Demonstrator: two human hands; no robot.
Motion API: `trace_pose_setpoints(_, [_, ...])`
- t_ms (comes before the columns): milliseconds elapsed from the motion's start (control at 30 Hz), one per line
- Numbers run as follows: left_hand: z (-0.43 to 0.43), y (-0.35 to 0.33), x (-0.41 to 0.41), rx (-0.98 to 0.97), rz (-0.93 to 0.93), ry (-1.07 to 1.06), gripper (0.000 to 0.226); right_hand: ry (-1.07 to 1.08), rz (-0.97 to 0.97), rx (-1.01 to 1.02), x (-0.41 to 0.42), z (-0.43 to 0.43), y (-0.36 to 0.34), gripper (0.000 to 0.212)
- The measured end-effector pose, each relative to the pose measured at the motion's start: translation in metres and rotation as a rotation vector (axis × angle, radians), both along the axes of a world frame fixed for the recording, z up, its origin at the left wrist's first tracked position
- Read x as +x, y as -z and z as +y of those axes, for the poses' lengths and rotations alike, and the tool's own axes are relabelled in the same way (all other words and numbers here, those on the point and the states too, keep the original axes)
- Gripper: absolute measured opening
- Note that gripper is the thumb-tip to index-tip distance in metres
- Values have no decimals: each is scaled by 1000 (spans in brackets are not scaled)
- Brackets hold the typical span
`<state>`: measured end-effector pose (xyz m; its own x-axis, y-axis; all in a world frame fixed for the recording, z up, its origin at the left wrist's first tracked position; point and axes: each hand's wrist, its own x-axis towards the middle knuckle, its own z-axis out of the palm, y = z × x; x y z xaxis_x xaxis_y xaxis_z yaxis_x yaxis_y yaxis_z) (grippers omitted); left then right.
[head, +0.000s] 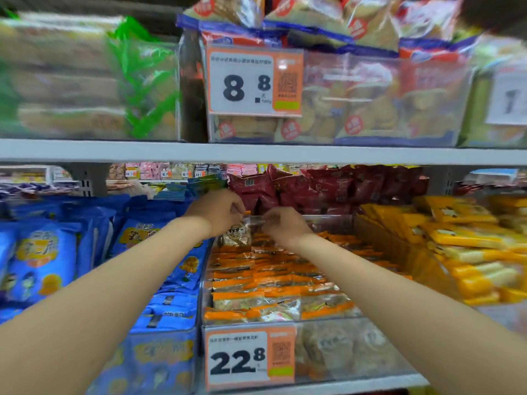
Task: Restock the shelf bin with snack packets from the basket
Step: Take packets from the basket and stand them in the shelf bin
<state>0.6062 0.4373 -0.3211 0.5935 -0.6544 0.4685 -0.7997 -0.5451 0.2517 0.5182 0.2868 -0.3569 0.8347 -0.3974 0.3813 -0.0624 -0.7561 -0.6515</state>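
Observation:
A clear plastic shelf bin (356, 346) on the lower shelf holds rows of orange-topped clear snack packets (271, 283). Both arms reach over it to its back end. My left hand (219, 212) and my right hand (281, 225) together pinch the top edge of one clear snack packet (238, 233), which hangs upright above the rear row. The basket is out of view.
Blue packets (42, 260) fill the bin to the left, yellow packets (462, 252) the bin to the right, dark red packets (328, 186) lie behind. A price tag reading 22.8 (248, 357) hangs on the bin's front. The upper shelf (256, 152) carries more bins close overhead.

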Motion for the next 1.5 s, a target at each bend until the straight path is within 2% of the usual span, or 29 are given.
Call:
trace_pose_setpoints(33, [-1,1,-11,7,25,-18,4,22,7,-12,-12,1,-2,21])
trace_pose_setpoints(100, [-5,4,-35,-25,73,-25,10,47,-30,-8,-41,1,-3,17])
trace_pose_setpoints(233, [-16,10,-95,-183,99,81,20,114,-273,-124,-106,-2,8,7])
trace_pose_setpoints(367, [-38,24,-163,-195,165,175,20,181,-433,-231,-171,-8,35,14])
trace_pose_setpoints(500, [-72,55,-226,-109,205,305,14,226,-432,-224,-234,-27,69,6])
trace_pose_setpoints(633, [-114,100,-284,-51,280,410,21,312,-363,-148,-302,-56,117,9])
trace_pose_setpoints(733, [-147,148,-328,26,349,461,15,395,-311,-77,-356,-78,165,6])
trace_pose_setpoints(833, [-181,211,-371,103,466,503,22,476,-265,-24,-409,-97,220,9])
trace_pose_setpoints(967, [-218,300,-427,198,647,584,31,620,-153,121,-482,-116,304,7])
trace_pose_setpoints(1100, [-237,376,-476,300,847,597,25,729,24,305,-552,-123,389,9])
trace_pose_setpoints(1300, [-233,469,-514,446,1102,518,17,829,445,493,-627,-132,503,13])
trace_pose_setpoints(1400, [-222,510,-513,496,1252,432,11,785,787,517,-643,-137,541,5])
trace_pose_setpoints(1433, [-218,522,-510,497,1295,399,11,774,869,550,-646,-140,556,8])
trace_pose_setpoints(1500, [-208,542,-502,495,1373,341,11,776,937,728,-649,-141,584,48])
